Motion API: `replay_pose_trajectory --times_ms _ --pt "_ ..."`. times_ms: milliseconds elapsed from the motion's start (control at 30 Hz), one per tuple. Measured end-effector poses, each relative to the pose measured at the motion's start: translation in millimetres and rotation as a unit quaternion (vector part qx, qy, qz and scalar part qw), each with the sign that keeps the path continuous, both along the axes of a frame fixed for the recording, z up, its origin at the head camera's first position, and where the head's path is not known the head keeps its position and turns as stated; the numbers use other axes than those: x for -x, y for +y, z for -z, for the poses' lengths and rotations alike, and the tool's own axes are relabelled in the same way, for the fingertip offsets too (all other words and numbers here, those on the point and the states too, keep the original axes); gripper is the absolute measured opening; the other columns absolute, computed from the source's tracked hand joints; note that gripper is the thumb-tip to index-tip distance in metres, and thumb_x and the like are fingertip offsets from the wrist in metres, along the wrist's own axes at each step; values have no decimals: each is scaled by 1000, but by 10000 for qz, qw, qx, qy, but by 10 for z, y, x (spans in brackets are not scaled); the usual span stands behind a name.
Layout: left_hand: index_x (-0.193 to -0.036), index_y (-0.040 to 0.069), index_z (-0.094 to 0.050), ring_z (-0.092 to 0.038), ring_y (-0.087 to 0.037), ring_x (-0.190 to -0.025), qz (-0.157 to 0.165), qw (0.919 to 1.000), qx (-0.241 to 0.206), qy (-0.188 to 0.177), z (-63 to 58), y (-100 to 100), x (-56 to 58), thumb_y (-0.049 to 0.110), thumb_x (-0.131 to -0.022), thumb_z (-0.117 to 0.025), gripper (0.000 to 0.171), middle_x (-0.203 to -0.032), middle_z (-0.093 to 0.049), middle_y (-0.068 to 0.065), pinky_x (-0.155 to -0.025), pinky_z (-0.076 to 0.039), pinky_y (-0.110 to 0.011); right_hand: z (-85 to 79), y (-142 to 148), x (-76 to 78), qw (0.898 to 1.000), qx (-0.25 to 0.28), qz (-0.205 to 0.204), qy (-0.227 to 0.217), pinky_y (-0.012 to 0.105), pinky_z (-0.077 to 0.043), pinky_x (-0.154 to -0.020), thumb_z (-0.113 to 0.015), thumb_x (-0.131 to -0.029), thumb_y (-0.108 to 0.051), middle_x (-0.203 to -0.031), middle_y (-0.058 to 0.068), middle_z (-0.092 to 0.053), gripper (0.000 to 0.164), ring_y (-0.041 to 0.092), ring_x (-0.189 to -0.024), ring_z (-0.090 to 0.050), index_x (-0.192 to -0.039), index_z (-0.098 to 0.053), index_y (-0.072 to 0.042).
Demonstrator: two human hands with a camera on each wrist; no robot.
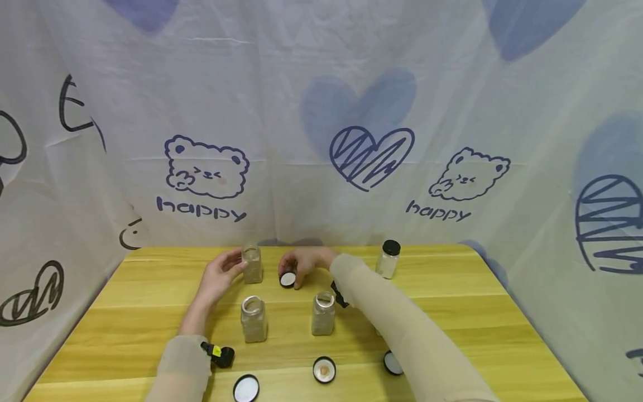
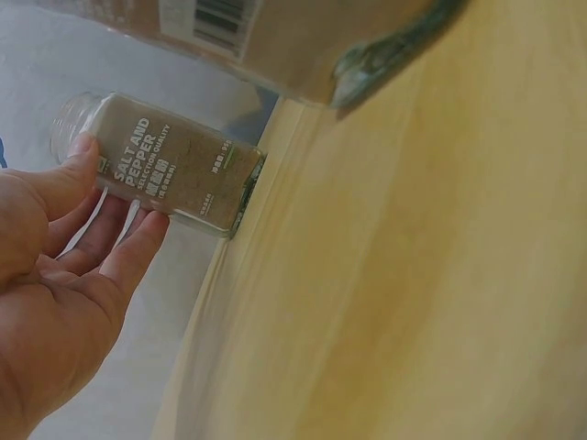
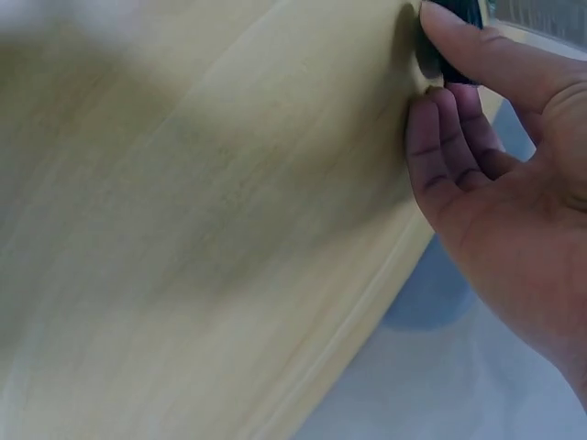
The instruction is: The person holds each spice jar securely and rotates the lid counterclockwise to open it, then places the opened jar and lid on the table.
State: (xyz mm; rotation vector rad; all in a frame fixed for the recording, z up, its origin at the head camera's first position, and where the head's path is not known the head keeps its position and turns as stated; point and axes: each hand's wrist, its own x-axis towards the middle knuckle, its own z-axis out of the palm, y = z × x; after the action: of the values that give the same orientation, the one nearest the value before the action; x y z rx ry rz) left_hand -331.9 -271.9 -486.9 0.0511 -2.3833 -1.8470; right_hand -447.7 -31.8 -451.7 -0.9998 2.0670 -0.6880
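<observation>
At the back of the table my left hand (image 1: 217, 277) holds an uncapped glass spice jar (image 1: 253, 269), thumb on one side and fingers on the other. Its label reads "SALT AND PEPPER" on the jar (image 2: 174, 170) in the left wrist view, and brownish powder shows through the glass. Just right of it, my right hand (image 1: 305, 262) pinches a black lid (image 1: 288, 280) with its pale inner side facing the head camera. In the right wrist view the thumb lies against the dark lid (image 3: 451, 66), which is partly cut off by the frame.
Two more uncapped jars, one on the left (image 1: 254, 324) and one in the middle (image 1: 323, 318), stand nearer. A black-capped jar (image 1: 388, 261) is at the back right. Upturned lids lie in front: left lid (image 1: 246, 388), middle lid (image 1: 324, 369), right lid (image 1: 393, 363). A printed curtain (image 1: 281, 111) hangs behind.
</observation>
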Motion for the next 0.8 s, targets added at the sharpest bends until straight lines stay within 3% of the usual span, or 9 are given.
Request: replay_pose_trajectory --times_ms 267,500,633,800 --pt "-152 -4 -46 -52 -38 -139 26 10000 -69 -24 -7 3 -7 14 -105 -64 53 -150 -52 -27 -116 -44 -44 -16 -17 -55 9997 -120 82 178 14 -47 -85 -79 -77 19 -120 17 -69 56 14 -104 -60 -129 -61 5" --pt "-152 -3 -46 -51 -38 -139 67 9999 -12 -96 30 55 -53 14 -105 -65 54 -151 -51 -26 -116 -45 -40 -108 93 -112 9993 -106 267 240 19 -50 -95 -80 -81 11 -130 17 -65 57 27 -122 -60 -134 -62 4" --pt "-152 -4 -45 -49 -40 -141 236 9995 186 16 11 32 -71 14 -103 -67 57 -152 -50 -27 -111 -49 -36 -295 173 -102 9982 119 491 322 23 -52 -96 -77 -90 0 -141 22 -60 52 34 -132 -55 -139 -60 3" --pt "-155 -3 -41 -43 -43 -145 353 9974 614 163 -160 -79 -101 21 -104 -66 62 -158 -45 -24 -117 -42 -51 -685 318 -116 9918 618 1077 303 33 -56 -98 -72 -98 -8 -139 19 -62 44 27 -124 -59 -140 -60 -1"
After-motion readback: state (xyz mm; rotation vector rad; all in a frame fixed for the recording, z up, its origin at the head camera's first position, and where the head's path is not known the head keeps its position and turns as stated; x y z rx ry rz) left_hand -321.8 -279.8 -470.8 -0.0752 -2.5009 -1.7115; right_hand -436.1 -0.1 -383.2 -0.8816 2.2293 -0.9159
